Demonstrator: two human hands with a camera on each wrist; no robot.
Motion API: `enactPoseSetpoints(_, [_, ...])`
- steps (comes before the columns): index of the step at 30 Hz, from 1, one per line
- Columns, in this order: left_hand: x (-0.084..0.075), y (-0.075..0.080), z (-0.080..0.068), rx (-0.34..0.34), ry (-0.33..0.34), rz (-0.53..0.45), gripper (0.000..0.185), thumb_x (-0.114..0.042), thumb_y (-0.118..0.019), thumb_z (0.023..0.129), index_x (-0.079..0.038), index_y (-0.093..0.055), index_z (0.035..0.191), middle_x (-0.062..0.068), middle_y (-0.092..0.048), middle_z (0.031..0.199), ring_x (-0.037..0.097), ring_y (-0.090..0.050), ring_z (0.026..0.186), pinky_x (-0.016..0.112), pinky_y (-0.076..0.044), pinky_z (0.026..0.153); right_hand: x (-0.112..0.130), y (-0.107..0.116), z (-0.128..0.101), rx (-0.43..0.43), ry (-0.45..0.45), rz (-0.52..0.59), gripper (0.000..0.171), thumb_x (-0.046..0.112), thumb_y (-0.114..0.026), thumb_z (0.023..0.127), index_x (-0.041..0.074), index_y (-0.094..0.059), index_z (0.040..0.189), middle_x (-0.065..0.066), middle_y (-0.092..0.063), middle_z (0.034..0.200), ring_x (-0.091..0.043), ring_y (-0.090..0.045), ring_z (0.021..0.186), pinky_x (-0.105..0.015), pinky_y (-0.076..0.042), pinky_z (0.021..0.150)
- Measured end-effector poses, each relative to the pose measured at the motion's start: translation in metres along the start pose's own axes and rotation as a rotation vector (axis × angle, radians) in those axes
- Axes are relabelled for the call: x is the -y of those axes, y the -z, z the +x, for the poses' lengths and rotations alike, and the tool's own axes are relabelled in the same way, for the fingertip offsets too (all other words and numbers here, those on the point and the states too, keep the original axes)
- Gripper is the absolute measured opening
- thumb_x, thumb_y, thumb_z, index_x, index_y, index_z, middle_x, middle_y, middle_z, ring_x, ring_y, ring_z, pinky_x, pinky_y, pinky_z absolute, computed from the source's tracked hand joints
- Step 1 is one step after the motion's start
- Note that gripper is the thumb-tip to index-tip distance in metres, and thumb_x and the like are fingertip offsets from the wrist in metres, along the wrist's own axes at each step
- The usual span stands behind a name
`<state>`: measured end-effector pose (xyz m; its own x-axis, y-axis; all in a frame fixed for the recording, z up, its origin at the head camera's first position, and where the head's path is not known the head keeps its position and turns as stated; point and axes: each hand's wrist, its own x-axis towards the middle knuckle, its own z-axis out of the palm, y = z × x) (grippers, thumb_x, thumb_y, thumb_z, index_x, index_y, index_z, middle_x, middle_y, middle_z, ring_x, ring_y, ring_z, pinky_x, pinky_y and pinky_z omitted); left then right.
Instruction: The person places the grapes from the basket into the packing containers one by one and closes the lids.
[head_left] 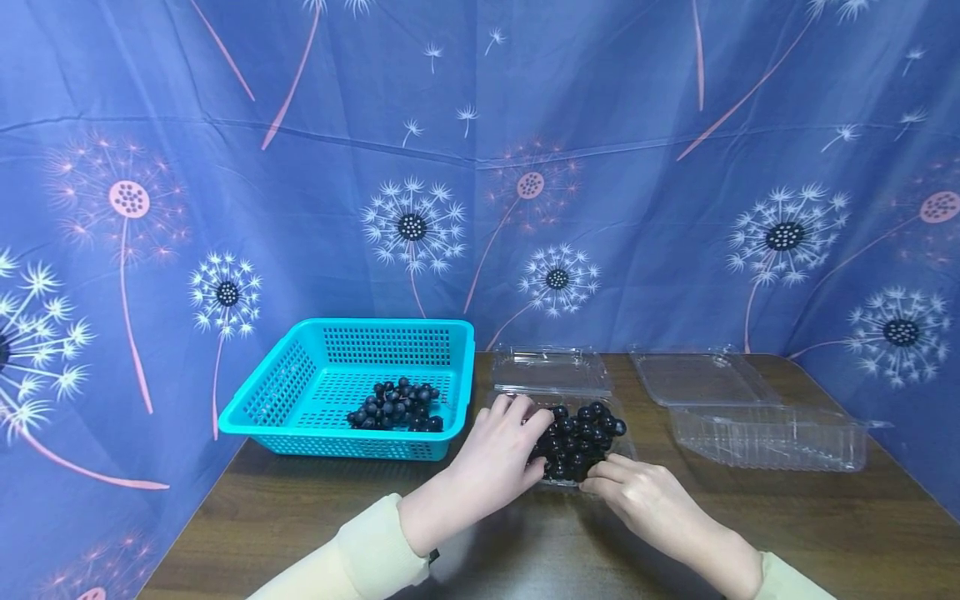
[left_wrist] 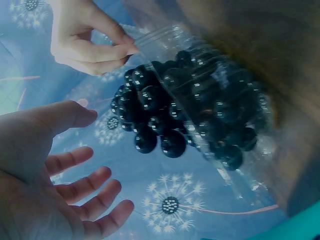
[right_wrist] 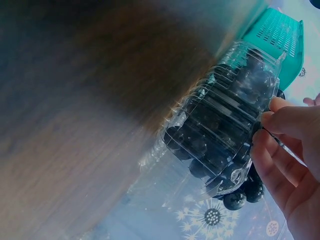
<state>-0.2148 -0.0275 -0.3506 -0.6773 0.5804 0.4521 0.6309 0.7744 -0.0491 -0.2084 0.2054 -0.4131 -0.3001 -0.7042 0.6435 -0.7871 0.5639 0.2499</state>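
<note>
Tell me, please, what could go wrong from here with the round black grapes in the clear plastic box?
The round, glossy black grapes stand above the rim of the clear, ridged plastic box, so some might roll out, or be squashed if it is closed. The fingers of the right hand pinch that rim, so a sharp pull could tip the box.

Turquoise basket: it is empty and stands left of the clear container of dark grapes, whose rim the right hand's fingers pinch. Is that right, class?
Not quite. The turquoise basket is not empty: the head view shows a bunch of dark grapes in it. It does stand left of the clear container, whose rim the right hand pinches.
</note>
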Motion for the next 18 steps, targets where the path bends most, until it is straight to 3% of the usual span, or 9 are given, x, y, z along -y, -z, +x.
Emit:
enactPoseSetpoints(9, [0.014,-0.009,-0.02,-0.074,-0.036,0.016,0.044,-0.033,-0.074,0.075,-0.02,-0.058,0.113,-0.001,-0.056,0.105,0.018,-0.05,0.094,0.029,-0.04,0.066,-0.002,0.001,0.001,-0.014,0.017,0.004,0.046,0.022,-0.028,0.103,0.018,-0.07,0.084,0.01,-0.064,0.084,-0.008,-0.06,0.076,-0.022,-0.052,0.063])
enactPoseSetpoints(18, [0.026,-0.017,-0.037,-0.103,-0.075,0.016,0.042,-0.029,-0.076,0.073,-0.019,-0.058,0.11,-0.002,-0.055,0.103,0.018,-0.05,0.094,0.029,-0.041,0.068,-0.003,0.0,-0.001,-0.01,0.003,0.005,0.05,0.023,-0.024,0.104,0.018,-0.069,0.083,0.011,-0.064,0.084,-0.008,-0.062,0.078,-0.025,-0.054,0.065])
